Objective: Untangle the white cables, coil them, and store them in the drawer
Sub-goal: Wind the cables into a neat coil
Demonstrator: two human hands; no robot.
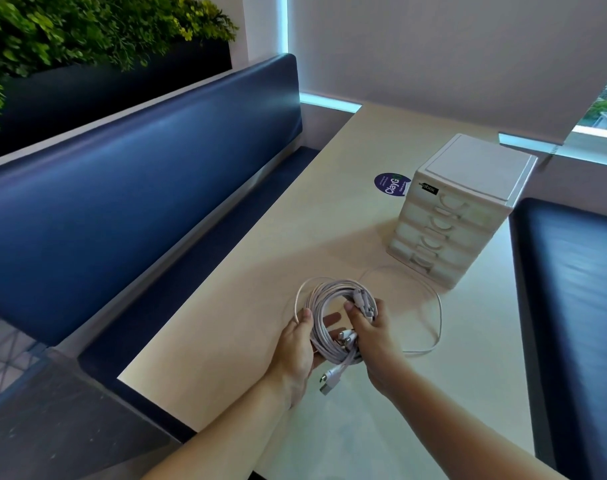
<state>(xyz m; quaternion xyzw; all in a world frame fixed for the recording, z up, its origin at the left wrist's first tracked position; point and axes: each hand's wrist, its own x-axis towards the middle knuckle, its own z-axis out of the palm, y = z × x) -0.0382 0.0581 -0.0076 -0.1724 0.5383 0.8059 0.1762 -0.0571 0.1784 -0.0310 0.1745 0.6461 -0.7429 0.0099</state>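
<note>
Cupping the coil of white cables (329,289) from beneath in the left grip (295,344), thumb curling over the outermost loop, holding it just over the bench (277,244). Clamping the coil's right side, plug ends included, in the right grip (374,336). Probably best: keeping both holds steady while drawing in the loose tail (440,313) trailing rightward, laying each turn flat. Further right, eyeing the drawer unit (461,220): seeing every drawer closed, making out no contents through the frosted fronts

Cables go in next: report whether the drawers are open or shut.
Shut: every drawer front of the drawer unit sits flush with its frame.
</note>
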